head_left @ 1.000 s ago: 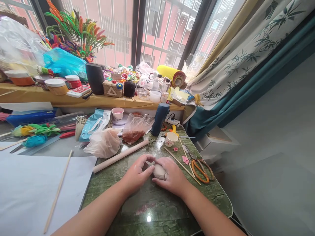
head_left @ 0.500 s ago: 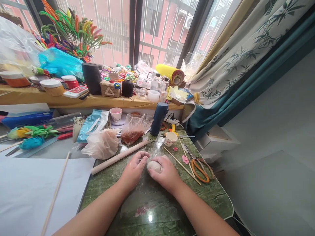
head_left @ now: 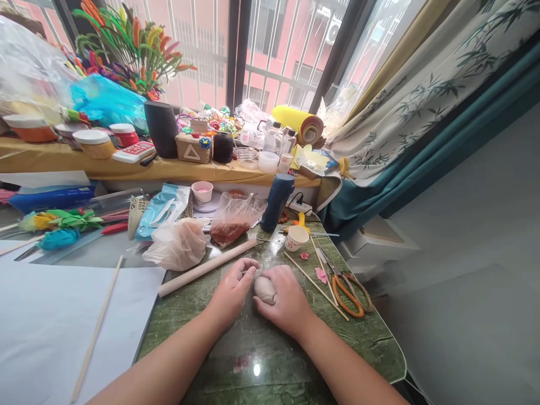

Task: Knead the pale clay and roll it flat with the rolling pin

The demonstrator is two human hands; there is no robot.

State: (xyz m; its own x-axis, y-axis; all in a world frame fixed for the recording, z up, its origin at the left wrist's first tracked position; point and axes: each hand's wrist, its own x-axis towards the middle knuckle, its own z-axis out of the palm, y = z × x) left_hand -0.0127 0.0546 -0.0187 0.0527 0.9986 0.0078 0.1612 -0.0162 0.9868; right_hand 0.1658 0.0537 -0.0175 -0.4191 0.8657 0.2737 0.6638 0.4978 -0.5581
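A pale grey lump of clay [head_left: 264, 289] rests on a clear sheet over the green marbled table [head_left: 358, 332]. Both my hands cup it from opposite sides. My left hand [head_left: 232, 292] curls its fingers over the lump's left and far side. My right hand [head_left: 284, 298] wraps the right side, thumb pressed on the front. Only the middle strip of the clay shows between them.
A wooden rolling pin [head_left: 206, 267] lies just beyond my hands. Orange-handled scissors [head_left: 348, 289], thin wooden sticks [head_left: 314, 284] and a small paper cup [head_left: 296, 237] sit to the right. Plastic bags [head_left: 177, 244], a dark blue bottle [head_left: 276, 202] and a cluttered sill lie behind; white paper [head_left: 50, 320] at left.
Both hands have slid slightly away from me with the clay held between them, and less of the lump shows now. The view has shifted a little.
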